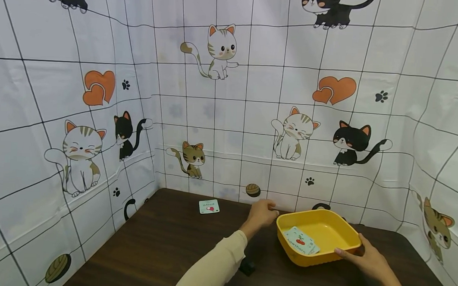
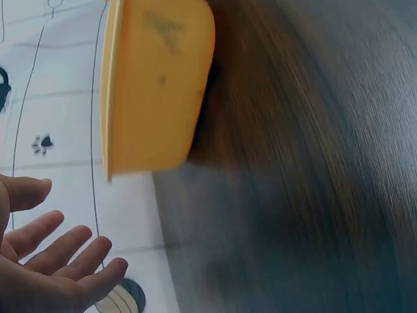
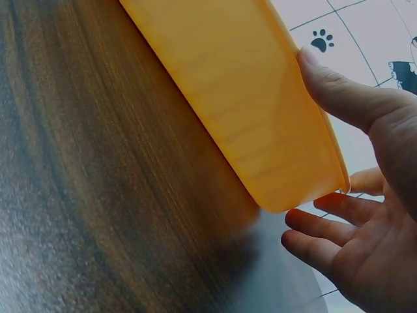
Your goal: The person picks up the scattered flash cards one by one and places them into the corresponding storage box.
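A yellow plastic basin sits on the right part of the table, with several pale green fruit picture cards inside; the top one reads "hawthorn". At its near right corner my right hand grips the basin, thumb over the rim and fingers around the outside, as the right wrist view shows too. My left hand is just off the basin's left side, holding nothing. In the left wrist view its fingers are loosely bent and apart from the basin. Another fruit card lies flat near the table's back edge, left of the left hand.
The dark wood-grain table meets a white grid-patterned curtain with cartoon cats along its back and left sides. A small black object shows beside the left forearm.
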Demonstrator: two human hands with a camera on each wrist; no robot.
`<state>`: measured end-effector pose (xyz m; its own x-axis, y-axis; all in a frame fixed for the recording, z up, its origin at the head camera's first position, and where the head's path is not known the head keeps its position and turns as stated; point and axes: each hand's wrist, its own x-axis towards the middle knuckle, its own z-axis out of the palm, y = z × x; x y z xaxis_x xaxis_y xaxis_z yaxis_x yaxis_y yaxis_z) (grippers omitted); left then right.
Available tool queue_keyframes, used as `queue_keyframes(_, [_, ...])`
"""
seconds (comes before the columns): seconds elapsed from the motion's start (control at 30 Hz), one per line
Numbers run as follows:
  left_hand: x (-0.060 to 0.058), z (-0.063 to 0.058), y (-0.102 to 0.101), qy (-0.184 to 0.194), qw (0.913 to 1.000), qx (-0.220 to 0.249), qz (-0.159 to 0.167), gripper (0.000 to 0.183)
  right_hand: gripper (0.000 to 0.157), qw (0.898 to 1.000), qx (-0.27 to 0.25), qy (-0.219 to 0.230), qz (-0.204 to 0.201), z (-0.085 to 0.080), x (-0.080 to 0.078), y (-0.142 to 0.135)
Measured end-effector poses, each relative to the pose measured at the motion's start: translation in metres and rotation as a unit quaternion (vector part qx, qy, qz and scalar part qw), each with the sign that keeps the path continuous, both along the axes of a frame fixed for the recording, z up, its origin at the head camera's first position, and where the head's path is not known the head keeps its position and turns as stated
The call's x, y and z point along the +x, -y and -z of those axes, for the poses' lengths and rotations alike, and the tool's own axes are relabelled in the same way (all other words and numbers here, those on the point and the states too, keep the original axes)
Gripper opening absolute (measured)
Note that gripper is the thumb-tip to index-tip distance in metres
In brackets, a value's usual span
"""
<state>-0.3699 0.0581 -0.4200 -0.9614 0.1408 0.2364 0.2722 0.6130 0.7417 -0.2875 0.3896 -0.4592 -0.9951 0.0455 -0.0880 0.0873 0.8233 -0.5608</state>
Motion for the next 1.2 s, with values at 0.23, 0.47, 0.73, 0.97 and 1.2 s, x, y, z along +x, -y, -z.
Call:
queue_keyframes(0.23, [-0.014, 0.006, 0.033, 0.000, 0.9999, -0.002, -0.017, 0.036, 0.124, 1.000, 0.003, -0.002, 0.000, 0.000, 0.000, 0.000])
queue_keyframes(0.47, [-0.028, 0.009, 0.069, -0.004, 0.9988, -0.008, -0.048, 0.036, 0.125, 1.000, 0.000, 0.003, 0.004, 0.000, 0.000, -0.001])
queue_keyframes(0.73, [-0.041, 0.013, 0.111, -0.003, 0.9973, 0.004, -0.074, 0.041, 0.127, 1.000, -0.008, 0.010, 0.012, 0.000, 0.000, 0.000])
queue_keyframes(0.97, [-0.050, 0.022, 0.142, 0.018, 0.9939, -0.008, -0.109, 0.039, 0.126, 1.000, -0.012, 0.007, 0.014, -0.001, -0.001, 0.001])
queue_keyframes(1.2, [-0.055, 0.026, 0.164, 0.050, 0.9876, 0.026, -0.147, 0.044, 0.127, 1.000, -0.020, 0.014, 0.017, 0.000, 0.000, 0.000])
